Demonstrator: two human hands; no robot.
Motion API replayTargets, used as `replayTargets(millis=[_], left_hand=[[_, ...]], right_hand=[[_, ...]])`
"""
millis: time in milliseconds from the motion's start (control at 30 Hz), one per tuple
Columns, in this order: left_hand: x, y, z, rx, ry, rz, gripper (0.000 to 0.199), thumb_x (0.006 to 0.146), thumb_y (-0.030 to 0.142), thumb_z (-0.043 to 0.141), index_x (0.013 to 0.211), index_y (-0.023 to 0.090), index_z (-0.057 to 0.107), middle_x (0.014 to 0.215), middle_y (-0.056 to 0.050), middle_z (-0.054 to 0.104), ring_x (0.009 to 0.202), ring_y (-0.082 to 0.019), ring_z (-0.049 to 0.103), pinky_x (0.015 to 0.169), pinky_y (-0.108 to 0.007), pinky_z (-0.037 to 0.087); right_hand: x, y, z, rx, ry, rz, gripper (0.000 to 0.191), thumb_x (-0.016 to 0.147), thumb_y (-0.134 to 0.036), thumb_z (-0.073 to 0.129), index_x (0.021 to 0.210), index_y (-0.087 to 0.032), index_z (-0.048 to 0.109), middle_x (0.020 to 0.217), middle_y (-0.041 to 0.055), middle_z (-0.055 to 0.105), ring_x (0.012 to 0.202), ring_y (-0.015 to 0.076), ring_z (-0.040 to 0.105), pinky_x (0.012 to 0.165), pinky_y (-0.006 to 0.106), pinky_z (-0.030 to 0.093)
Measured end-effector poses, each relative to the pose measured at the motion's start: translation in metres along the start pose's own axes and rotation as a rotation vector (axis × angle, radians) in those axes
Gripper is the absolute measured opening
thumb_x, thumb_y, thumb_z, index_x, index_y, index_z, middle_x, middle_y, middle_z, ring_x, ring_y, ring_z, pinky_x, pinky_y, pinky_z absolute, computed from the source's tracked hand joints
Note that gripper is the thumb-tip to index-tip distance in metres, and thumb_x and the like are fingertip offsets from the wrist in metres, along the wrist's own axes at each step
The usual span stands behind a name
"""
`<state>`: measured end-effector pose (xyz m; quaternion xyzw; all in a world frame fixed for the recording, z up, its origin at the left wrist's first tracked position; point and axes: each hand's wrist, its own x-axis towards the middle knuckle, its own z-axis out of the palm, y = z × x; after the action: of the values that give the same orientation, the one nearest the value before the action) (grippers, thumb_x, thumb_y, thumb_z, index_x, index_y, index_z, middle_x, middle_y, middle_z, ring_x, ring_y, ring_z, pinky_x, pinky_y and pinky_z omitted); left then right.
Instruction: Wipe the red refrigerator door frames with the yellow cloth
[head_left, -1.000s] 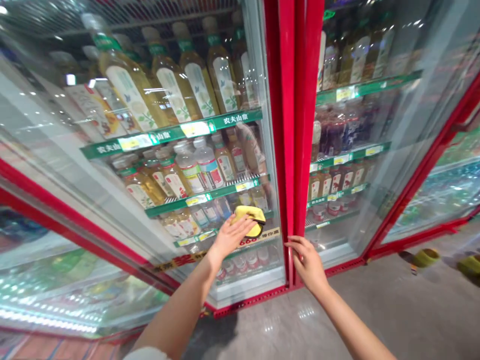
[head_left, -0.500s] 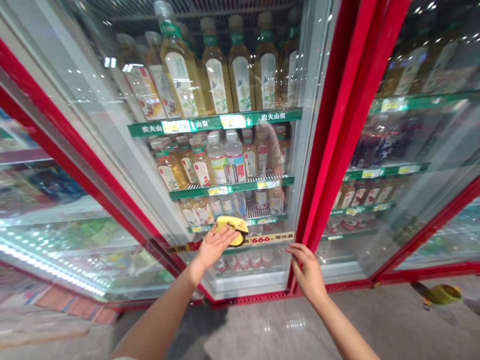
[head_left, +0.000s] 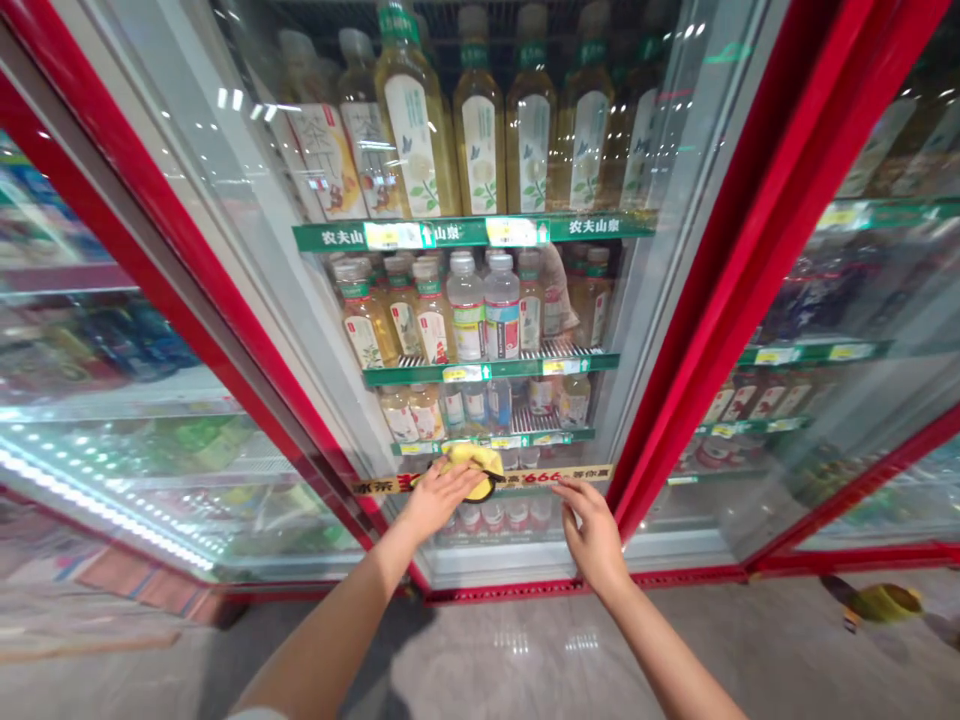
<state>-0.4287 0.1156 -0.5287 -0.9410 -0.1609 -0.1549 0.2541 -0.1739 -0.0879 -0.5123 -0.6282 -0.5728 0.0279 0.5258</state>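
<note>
My left hand (head_left: 444, 500) lies with fingers extended over a folded yellow cloth (head_left: 486, 460), pressing it on the glass door (head_left: 637, 300) of a drinks fridge. A dark edge shows along the cloth, just above a yellow strip with red and black lettering (head_left: 596, 472). My right hand (head_left: 589, 530) is held near the lower right of this door, left of the red frame (head_left: 720, 330). Its fingers are loosely bent and apart, with nothing in them. Whether its fingertips touch the glass cannot be made out. Behind the glass, bottled drinks (head_left: 480, 140) stand on shelves with green edges (head_left: 562, 230).
More fridge doors with red frames stand on both sides, with stocked shelves behind them. A grey tiled floor (head_left: 495, 660) runs along the fridge's base. On it at the right lies a yellow-green object (head_left: 885, 603), blurred. Reflections of lights cross the glass.
The view has shifted, so the fridge appears further right. My left hand has slid the cloth slightly down the glass. My right hand has moved left, away from the red frame.
</note>
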Motion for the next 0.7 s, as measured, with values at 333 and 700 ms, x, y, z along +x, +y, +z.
replayTargets(millis=[333,700], left_hand=[[-0.038,-0.005,-0.008,-0.009,0.0,-0.352,0.062,0.089,0.005,0.041,0.145,0.03,0.054,0.156,-0.006,0.049,0.146,-0.026,0.045,0.123,-0.061,0.025],[-0.073,-0.015,-0.014,-0.04,0.0,-0.822,0.057,0.085,0.008,0.051,0.141,0.018,0.058,0.165,-0.017,0.029,0.147,-0.04,0.039,0.114,-0.065,0.037]], right_hand=[[0.009,-0.026,0.026,0.054,-0.062,-0.067,0.035,0.092,-0.016,0.047,0.11,-0.022,0.076,0.116,0.0118,0.072,0.11,0.025,0.069,0.097,0.042,0.056],[0.015,-0.047,0.057,0.026,-0.14,-0.121,0.033,0.094,-0.02,0.047,0.107,-0.023,0.077,0.118,0.0128,0.072,0.112,0.0268,0.068,0.096,0.045,0.056]])
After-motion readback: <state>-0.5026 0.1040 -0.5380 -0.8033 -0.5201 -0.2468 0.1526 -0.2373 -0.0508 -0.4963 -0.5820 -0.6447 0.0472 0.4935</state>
